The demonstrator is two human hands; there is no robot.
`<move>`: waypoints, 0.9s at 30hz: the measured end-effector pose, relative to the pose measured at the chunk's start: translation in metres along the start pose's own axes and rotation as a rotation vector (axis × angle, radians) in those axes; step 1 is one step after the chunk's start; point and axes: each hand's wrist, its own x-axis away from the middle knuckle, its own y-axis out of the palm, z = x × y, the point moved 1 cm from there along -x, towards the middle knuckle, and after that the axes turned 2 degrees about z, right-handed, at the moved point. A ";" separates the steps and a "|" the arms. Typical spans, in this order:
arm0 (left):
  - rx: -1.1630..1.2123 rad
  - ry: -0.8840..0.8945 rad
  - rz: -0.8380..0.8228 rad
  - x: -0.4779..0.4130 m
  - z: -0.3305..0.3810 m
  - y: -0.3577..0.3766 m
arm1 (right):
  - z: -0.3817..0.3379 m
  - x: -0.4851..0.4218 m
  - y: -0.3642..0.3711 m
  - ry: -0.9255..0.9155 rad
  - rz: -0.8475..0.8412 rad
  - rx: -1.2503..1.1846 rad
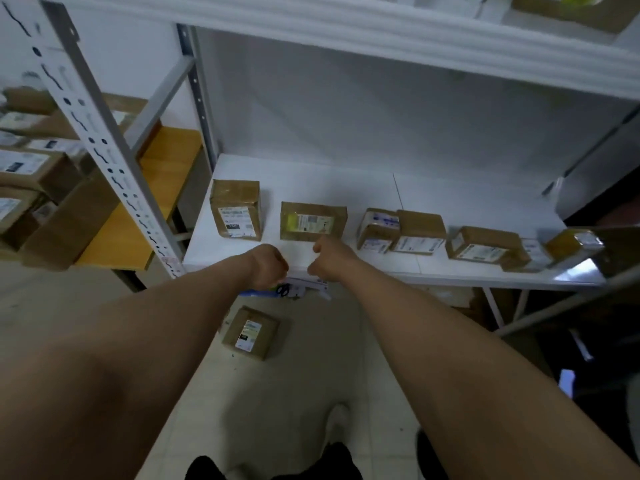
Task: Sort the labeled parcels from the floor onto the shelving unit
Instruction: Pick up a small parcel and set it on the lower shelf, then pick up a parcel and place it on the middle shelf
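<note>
Left hand (268, 265) and right hand (327, 261): both knuckles-up, fingers curled under, gripping the 2 ends of a flat white packet (301, 289) with blue print. The packet sits just below the front lip of the white shelf board (450, 202), over the floor.

Just beyond the hands, a row of brown taped cardboard parcels runs along the board's near edge, labels up. The tall box (235, 214) stands far left and the yellow-label box (313, 221) is next to it, with a gap between them. Bare board behind the row, back to the wall.

1 square cardboard parcel (251, 332) lies on the pale tiled floor (298, 375), near the board's left corner. Perforated grey steel upright (104, 143) on the left.
</note>
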 end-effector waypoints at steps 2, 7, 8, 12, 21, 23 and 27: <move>0.012 -0.032 -0.018 -0.001 -0.013 0.005 | 0.003 0.000 0.011 0.015 -0.035 0.002; 0.025 -0.112 -0.030 -0.022 -0.042 0.017 | 0.012 -0.022 0.039 -0.009 -0.077 -0.001; 0.037 -0.130 -0.025 -0.026 -0.046 0.021 | 0.015 -0.029 0.046 -0.013 -0.083 0.006; 0.178 -0.237 -0.021 -0.056 -0.075 0.049 | 0.031 -0.066 0.087 -0.008 -0.151 -0.010; 0.388 -0.493 0.014 -0.131 -0.210 0.135 | 0.097 -0.143 0.229 0.078 -0.341 -0.064; 0.407 -0.547 0.010 -0.153 -0.248 0.159 | 0.116 -0.164 0.268 0.093 -0.393 -0.047; 0.448 -0.626 0.021 -0.200 -0.321 0.210 | 0.148 -0.211 0.353 0.084 -0.378 0.029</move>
